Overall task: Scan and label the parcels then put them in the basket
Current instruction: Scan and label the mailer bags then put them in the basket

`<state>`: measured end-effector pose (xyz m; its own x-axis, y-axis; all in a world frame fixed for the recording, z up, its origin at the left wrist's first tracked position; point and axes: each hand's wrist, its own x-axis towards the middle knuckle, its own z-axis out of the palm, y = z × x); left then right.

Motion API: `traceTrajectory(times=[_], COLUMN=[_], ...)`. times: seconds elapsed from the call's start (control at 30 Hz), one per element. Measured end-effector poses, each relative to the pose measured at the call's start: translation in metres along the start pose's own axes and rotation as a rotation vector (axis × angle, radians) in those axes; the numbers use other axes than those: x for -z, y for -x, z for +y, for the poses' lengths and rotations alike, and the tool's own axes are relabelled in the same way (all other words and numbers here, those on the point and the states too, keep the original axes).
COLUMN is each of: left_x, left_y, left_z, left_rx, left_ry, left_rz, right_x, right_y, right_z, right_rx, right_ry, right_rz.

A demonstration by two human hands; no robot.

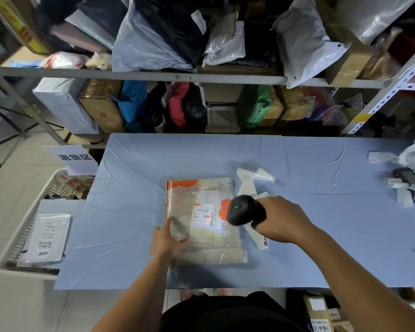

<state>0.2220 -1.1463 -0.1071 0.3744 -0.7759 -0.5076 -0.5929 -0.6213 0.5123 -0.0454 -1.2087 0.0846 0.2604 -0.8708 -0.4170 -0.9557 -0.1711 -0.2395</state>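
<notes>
The parcel point(203, 221) lay flat, long axis pointing away, orange end far. Left hand point(168, 238) clasped its near-left edge; right hand point(280, 219) gripped the scanner point(241, 209), nose leftward.

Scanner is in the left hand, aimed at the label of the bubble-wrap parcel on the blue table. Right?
No: the scanner is gripped in the right hand; the left hand holds the parcel. The rest stands: it points at the label, parcel lying on the blue table, per the head view.
</notes>
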Motion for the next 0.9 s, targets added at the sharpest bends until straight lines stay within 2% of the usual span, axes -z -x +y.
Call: traceTrajectory(times=[0.43, 0.73, 0.8, 0.9], left_x=[-0.001, -0.003, -0.003, -0.003], left_y=[-0.002, -0.001, -0.002, -0.003], left_z=[0.000, 0.002, 0.002, 0.002], left_rx=[0.004, 0.009, 0.008, 0.013], left_ry=[-0.029, -0.029, -0.021, -0.027], left_rz=[0.013, 0.015, 0.007, 0.010], right_x=[0.017, 0.018, 0.016, 0.013], right_y=[0.009, 0.014, 0.014, 0.016], right_z=[0.009, 0.002, -0.001, -0.010], right_rx=[0.017, -0.004, -0.033, -0.057], right_ry=[0.088, 0.010, -0.067, -0.336], right_rz=[0.007, -0.017, -0.024, -0.027])
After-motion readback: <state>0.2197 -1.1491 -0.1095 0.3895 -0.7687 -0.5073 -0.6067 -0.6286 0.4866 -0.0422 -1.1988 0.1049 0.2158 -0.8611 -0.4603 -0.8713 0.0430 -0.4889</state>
